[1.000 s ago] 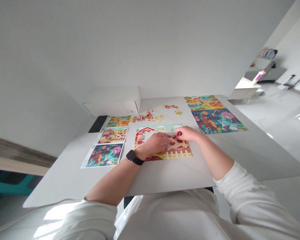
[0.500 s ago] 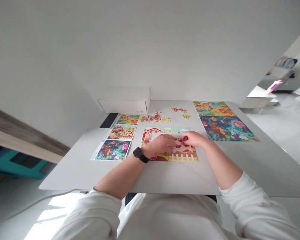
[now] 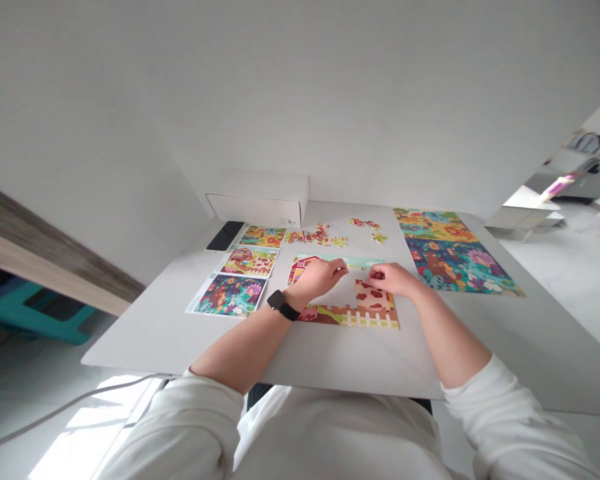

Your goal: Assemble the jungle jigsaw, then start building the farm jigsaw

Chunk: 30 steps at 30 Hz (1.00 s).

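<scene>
A partly assembled farm jigsaw puzzle lies in front of me, with a red barn, a spotted cow and a white fence; bare tabletop shows through a gap in its middle. My left hand, with a black watch on the wrist, is raised over the gap. Its fingertips are pinched on a small puzzle piece, mostly hidden. At the upper right part of the puzzle, my right hand has its thumb and fingers closed at the top of the cow section, on a piece largely covered by the fingers.
Loose puzzle pieces lie behind the puzzle, with more pieces farther right. Picture sheets and a phone are at the left. A white box stands against the wall. Finished-looking colourful pictures lie right.
My left hand has lifted from lying flat across the puzzle to a pinch above the gap, uncovering the middle. My right hand stays near the cow's top edge. The view has shifted slightly.
</scene>
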Motion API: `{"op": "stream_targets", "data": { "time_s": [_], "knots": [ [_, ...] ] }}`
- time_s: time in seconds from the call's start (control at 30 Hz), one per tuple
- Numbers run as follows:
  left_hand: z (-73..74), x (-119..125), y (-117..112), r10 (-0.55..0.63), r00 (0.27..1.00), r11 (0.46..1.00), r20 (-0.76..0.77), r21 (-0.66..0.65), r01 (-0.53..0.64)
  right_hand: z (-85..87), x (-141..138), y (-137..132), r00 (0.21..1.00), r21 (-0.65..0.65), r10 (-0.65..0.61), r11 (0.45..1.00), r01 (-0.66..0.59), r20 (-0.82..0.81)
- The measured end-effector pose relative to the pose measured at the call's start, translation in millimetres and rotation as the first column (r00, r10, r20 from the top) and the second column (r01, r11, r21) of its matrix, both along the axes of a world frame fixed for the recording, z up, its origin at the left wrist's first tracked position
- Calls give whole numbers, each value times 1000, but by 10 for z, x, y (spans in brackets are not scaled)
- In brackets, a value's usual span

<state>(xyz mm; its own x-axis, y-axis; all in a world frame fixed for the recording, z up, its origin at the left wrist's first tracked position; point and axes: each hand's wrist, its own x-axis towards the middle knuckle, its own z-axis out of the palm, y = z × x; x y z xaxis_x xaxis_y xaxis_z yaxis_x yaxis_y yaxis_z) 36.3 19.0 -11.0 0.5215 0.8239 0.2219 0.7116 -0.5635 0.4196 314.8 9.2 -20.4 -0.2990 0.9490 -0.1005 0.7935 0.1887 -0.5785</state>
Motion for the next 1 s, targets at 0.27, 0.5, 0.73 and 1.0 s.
{"op": "stream_targets", "data": {
  "time_s": [0.27, 0.5, 0.73, 1.0],
  "knots": [
    [95, 6, -51, 64, 998, 996, -3, -55, -64, -59, 125, 110, 987, 198, -130, 969, 147, -95],
    [46, -6, -4, 78, 997, 995, -6, -68, -79, -157, 381, 571, 894, 250, -443, 859, 446, -73],
    [-23, -49, 62, 88, 996, 995, 6, -52, -87, -177, 551, 1141, 819, 278, -573, 793, 542, 37],
    [-71, -62, 93, 71, 997, 996, 20, -61, -69, -284, 520, 1408, 869, 279, -492, 843, 459, 55]
  ]
}}
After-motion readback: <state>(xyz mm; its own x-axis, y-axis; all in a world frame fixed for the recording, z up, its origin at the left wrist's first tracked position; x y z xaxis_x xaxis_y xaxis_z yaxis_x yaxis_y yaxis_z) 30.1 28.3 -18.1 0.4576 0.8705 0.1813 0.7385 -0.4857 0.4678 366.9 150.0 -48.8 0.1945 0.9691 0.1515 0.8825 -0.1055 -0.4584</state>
